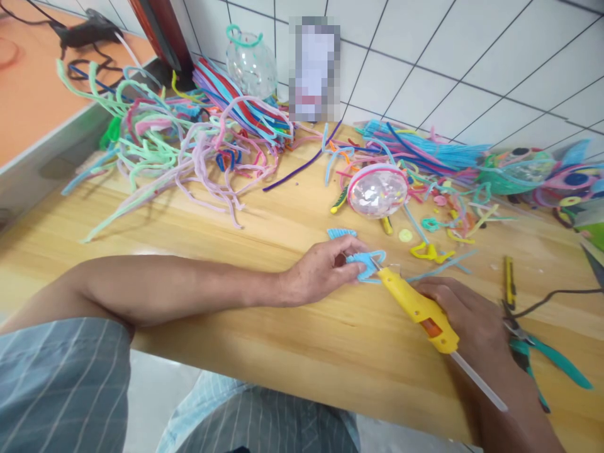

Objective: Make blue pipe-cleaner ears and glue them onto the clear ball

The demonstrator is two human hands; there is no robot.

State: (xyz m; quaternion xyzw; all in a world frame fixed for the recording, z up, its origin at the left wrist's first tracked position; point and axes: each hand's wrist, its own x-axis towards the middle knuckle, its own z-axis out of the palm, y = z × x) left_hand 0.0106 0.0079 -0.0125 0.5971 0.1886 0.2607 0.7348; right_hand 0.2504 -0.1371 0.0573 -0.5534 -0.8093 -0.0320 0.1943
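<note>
My left hand (323,267) pinches a small light blue pipe-cleaner piece (362,264) between thumb and fingers, just over the table. My right hand (465,318) is wrapped around a yellow hot glue gun (418,308), and a clear glue stick (479,380) pokes out of its back end. The gun's metal nozzle meets the blue piece or hovers right at it; I cannot tell which. Another ribbed light blue piece (342,233) lies just beyond my left fingers. Past my hands rests a clear plastic globe (378,192) with a pink and white rim.
Tangled pipe cleaners (155,148) heap at the back left, beside a clear jar (252,66). A blue bundle (425,145) lies along the tiled wall, below a blurred phone (314,69). Teal-handled pliers (557,358) and a yellow cutter (509,282) are at right, near a black cord.
</note>
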